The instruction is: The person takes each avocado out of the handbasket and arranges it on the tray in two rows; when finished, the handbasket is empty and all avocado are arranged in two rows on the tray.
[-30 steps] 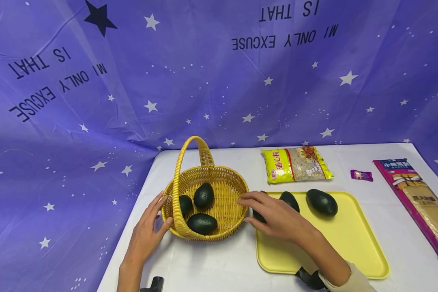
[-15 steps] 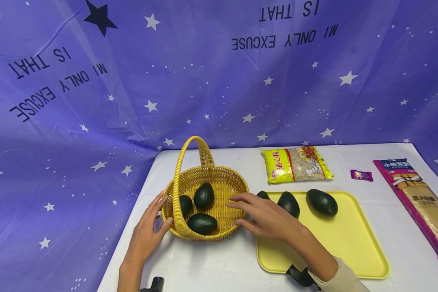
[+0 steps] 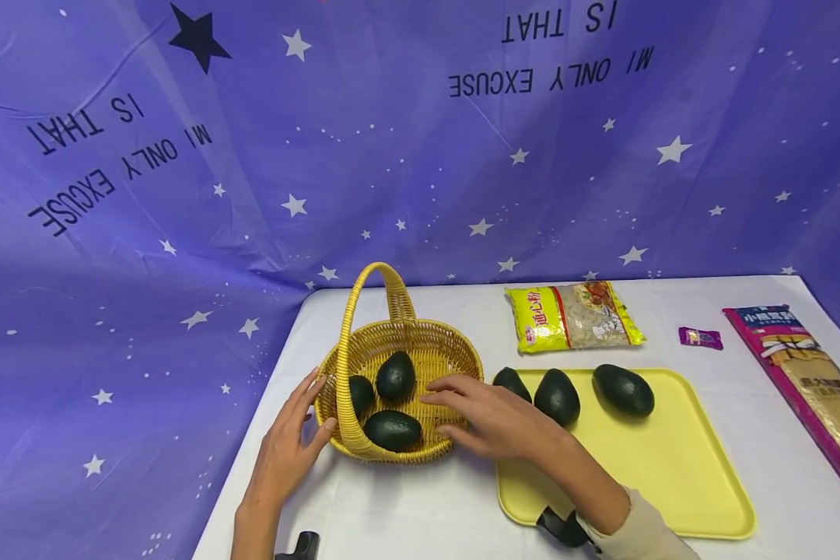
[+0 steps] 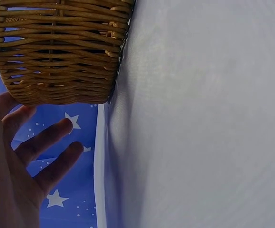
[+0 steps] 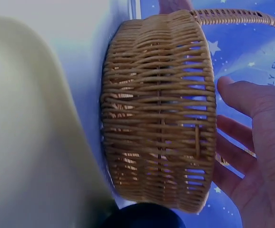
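A yellow wicker basket (image 3: 462, 354) with a tall arched handle stands on the left of the table, holding three dark green avocados (image 3: 396, 376). Along its left side my left hand (image 3: 283, 447) rests with thumb and index fingertips at the rim; the left wrist view shows the other fingers (image 4: 54, 135) spread beyond the woven wall (image 4: 61, 52). My right hand (image 3: 500, 420) reaches over the right rim, its loosely bent fingers above the basket's inside and holding nothing. In the right wrist view its thumb (image 5: 237, 95) is near the rim.
To the right lies a yellow tray (image 3: 672, 474) bearing three more avocados (image 3: 623, 390), partly beneath my right forearm. Behind it is a yellow pasta bag (image 3: 575, 317). A small purple packet (image 3: 700, 337) and a long purple noodle package (image 3: 805, 389) lie farther right.
My right hand has moved left from the basket's right rim to over its inside, uncovering the avocados on the tray. The left hand stays at the rim. The head view has shifted slightly.
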`<state>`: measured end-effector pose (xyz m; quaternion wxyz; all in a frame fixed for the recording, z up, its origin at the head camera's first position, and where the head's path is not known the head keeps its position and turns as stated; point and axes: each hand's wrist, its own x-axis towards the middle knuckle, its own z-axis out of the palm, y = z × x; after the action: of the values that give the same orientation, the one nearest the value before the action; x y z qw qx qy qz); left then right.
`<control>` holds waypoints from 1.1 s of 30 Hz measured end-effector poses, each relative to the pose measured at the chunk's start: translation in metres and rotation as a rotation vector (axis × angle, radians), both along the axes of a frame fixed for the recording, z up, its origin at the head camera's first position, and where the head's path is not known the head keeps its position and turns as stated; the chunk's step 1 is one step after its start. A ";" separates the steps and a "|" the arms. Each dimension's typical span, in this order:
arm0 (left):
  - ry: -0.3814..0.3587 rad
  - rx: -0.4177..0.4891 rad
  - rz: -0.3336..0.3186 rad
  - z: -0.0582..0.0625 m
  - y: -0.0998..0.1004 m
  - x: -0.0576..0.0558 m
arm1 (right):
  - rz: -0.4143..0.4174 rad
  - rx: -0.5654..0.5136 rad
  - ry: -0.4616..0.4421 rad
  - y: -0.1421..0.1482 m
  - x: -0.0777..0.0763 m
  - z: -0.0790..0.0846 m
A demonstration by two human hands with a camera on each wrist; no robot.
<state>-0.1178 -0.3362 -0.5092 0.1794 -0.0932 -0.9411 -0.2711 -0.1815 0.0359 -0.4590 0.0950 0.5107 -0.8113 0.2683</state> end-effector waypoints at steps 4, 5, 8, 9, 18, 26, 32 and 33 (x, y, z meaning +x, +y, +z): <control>-0.003 0.009 0.008 -0.001 0.000 0.000 | 0.033 -0.001 -0.009 -0.007 -0.001 -0.001; -0.002 0.011 0.009 -0.001 0.000 -0.001 | 0.041 0.002 -0.014 -0.009 -0.001 -0.002; -0.002 0.013 0.004 -0.001 0.000 -0.001 | 0.057 0.015 -0.033 -0.015 -0.001 -0.002; 0.000 0.012 0.000 -0.001 0.001 -0.001 | 0.063 0.018 -0.039 -0.017 -0.001 -0.002; 0.001 0.015 -0.004 -0.001 0.001 -0.001 | 0.083 0.078 -0.078 -0.035 0.000 -0.001; -0.010 0.027 0.005 -0.001 0.001 0.000 | 0.078 0.168 -0.094 -0.048 -0.003 0.002; -0.009 0.024 -0.005 -0.002 0.000 0.000 | 0.096 0.163 -0.101 -0.052 -0.005 0.001; -0.005 0.024 -0.007 -0.002 0.000 0.000 | 0.096 0.163 -0.097 -0.054 -0.005 0.000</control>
<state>-0.1176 -0.3364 -0.5108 0.1770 -0.0937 -0.9379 -0.2833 -0.1868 -0.0178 -0.4588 0.0008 0.5414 -0.8087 0.2300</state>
